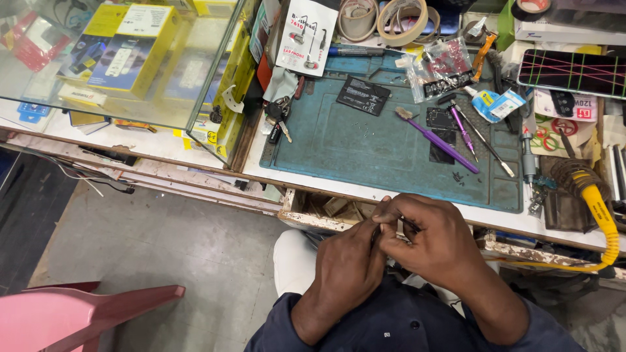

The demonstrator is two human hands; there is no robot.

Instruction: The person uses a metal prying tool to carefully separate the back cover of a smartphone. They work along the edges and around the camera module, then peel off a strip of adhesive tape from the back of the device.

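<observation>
My left hand (349,264) and my right hand (427,238) meet in front of my chest, just below the workbench edge. Their fingertips pinch together around something small and dark that the fingers mostly hide; I cannot tell what it is. Above them lies the blue-green work mat (365,153) with a purple brush (435,139), a flat black phone battery (363,96) and a small purple screwdriver (460,125).
A glass display case (124,58) holding yellow boxes stands at the left. A yellow soldering iron (596,208) rests at the right edge, near a phone with a lined screen (574,72). Tape rolls (381,18) sit at the back. A pink plastic chair (72,313) is on the floor at lower left.
</observation>
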